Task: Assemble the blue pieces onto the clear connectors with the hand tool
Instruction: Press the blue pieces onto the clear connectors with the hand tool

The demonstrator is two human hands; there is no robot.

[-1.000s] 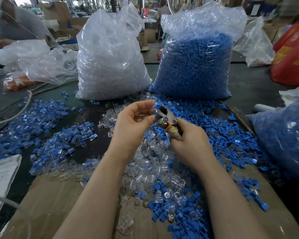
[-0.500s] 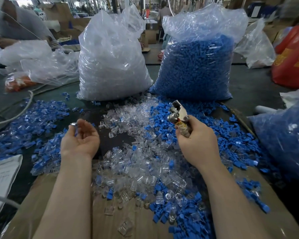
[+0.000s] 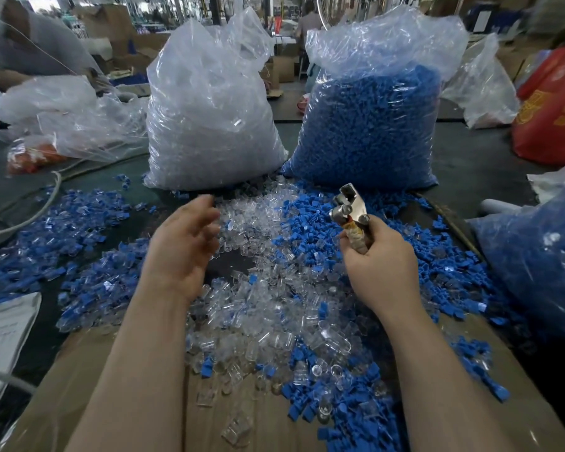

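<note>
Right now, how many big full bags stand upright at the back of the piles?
2: a clear bag behind the left hand, and a blue bag behind the tool. More bags at the edges are partly cut off.

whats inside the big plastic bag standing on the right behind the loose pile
The clear plastic bag on the right is packed with small blue plastic pieces, visible through the film. Its crumpled top looks empty. Anything deeper inside is hidden by the outer pieces.

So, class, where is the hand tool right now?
In the head view, right of centre: the right hand grips the hand tool above the loose blue pieces.
</note>
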